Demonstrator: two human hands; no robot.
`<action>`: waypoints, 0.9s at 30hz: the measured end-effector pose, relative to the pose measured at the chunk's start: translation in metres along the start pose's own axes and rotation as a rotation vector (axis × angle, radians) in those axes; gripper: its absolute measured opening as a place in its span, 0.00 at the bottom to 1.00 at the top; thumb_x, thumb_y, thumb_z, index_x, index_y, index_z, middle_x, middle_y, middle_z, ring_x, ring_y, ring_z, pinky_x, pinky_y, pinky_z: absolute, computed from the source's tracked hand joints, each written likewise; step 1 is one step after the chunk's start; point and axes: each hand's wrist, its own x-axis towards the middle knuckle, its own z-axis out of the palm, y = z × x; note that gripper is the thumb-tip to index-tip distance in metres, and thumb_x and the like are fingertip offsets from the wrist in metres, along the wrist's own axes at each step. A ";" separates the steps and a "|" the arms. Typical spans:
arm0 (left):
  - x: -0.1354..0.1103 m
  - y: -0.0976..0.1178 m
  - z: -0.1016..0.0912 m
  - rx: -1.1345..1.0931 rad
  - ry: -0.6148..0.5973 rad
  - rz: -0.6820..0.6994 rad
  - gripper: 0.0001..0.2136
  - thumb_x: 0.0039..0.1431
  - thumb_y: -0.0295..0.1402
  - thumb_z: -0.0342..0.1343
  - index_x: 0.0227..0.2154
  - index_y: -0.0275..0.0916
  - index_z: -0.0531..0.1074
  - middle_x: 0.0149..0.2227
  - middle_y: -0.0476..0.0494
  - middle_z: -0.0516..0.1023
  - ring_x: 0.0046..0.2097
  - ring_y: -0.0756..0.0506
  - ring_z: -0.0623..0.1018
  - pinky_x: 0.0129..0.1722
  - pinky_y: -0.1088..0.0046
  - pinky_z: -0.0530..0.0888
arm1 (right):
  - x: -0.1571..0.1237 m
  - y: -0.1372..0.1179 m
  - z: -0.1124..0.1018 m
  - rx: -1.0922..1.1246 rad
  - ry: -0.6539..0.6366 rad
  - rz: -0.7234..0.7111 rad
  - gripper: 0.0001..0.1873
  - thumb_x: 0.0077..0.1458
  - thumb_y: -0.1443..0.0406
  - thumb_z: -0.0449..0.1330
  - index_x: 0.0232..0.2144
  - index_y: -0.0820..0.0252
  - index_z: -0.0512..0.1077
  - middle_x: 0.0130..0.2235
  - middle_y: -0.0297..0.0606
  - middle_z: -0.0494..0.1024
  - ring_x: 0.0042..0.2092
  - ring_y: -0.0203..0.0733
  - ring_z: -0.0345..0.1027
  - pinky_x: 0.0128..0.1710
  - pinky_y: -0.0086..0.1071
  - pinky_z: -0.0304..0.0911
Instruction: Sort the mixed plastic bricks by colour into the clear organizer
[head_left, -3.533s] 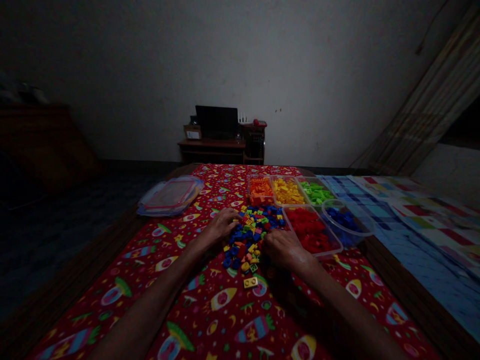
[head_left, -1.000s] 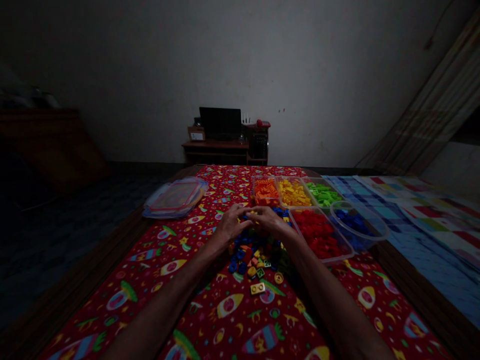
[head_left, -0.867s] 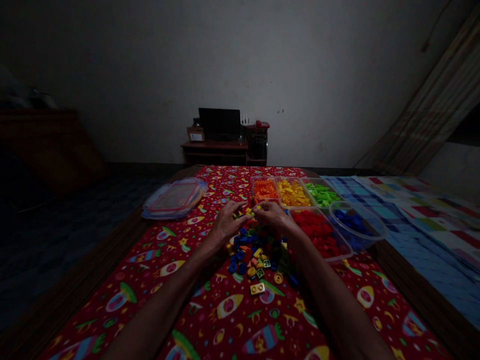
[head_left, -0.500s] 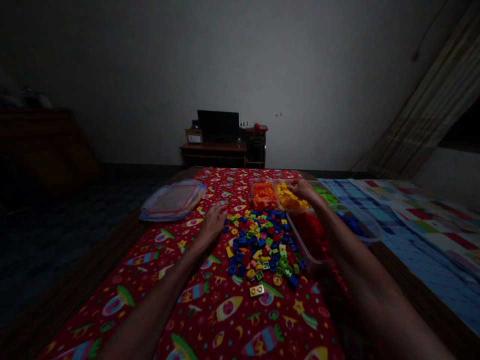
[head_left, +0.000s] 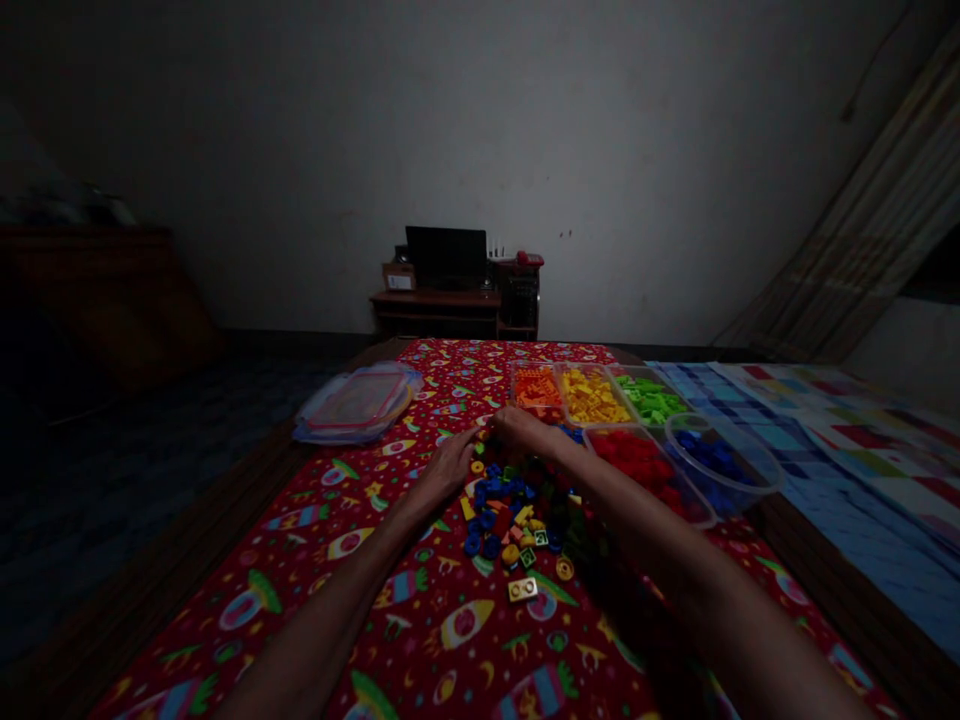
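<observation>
A pile of mixed toy building bricks in several colours lies on the red patterned cloth. My left hand rests at the pile's far left edge, its fingers stretched toward my right hand. My right hand is over the far part of the pile, fingers bent down and drawn together; what they hold, if anything, is hidden. Its forearm covers part of the pile's right side. A gold-coloured brick lies apart at the near edge, close to a yellow round piece.
Clear containers hold orange bricks, yellow bricks, green bricks, red bricks and blue bricks. Stacked lids lie at the left. A bed is on the right; a desk with a monitor stands behind.
My right hand has moved from the yellow container leftward and nearer, down to the pile beside my left hand. My left hand has shifted slightly right. The view has turned a little left.
</observation>
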 end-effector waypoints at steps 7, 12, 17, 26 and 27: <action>0.002 0.011 -0.011 0.024 -0.053 -0.035 0.19 0.51 0.25 0.52 0.48 0.37 0.72 0.46 0.39 0.78 0.48 0.42 0.76 0.50 0.62 0.71 | 0.006 0.015 0.008 -0.030 -0.009 -0.040 0.10 0.51 0.74 0.55 0.34 0.69 0.75 0.32 0.44 0.76 0.32 0.36 0.66 0.34 0.27 0.58; 0.006 0.019 -0.029 -0.056 -0.017 -0.138 0.18 0.54 0.27 0.50 0.48 0.38 0.73 0.41 0.42 0.80 0.40 0.43 0.78 0.43 0.67 0.74 | 0.005 0.013 0.005 -0.047 0.067 -0.039 0.11 0.57 0.69 0.52 0.38 0.71 0.72 0.33 0.46 0.74 0.33 0.36 0.63 0.34 0.28 0.57; 0.013 0.007 -0.041 -0.074 0.008 -0.149 0.16 0.52 0.30 0.53 0.44 0.38 0.76 0.46 0.40 0.79 0.46 0.41 0.77 0.48 0.63 0.72 | 0.018 0.001 0.010 -0.074 0.040 -0.056 0.10 0.58 0.70 0.52 0.39 0.70 0.71 0.35 0.48 0.75 0.35 0.38 0.65 0.35 0.30 0.58; 0.007 -0.008 -0.055 -0.037 -0.204 -0.179 0.13 0.46 0.32 0.56 0.36 0.39 0.78 0.36 0.44 0.81 0.37 0.43 0.78 0.36 0.72 0.73 | 0.034 -0.016 0.001 -0.056 -0.048 -0.123 0.06 0.50 0.74 0.57 0.30 0.71 0.75 0.30 0.47 0.77 0.32 0.38 0.68 0.32 0.27 0.59; 0.005 -0.005 -0.056 -0.022 -0.223 -0.172 0.12 0.46 0.31 0.55 0.35 0.39 0.78 0.35 0.45 0.81 0.36 0.44 0.78 0.35 0.73 0.73 | 0.031 -0.014 -0.001 -0.050 -0.030 -0.119 0.07 0.50 0.73 0.57 0.31 0.71 0.75 0.31 0.48 0.77 0.32 0.38 0.67 0.32 0.27 0.58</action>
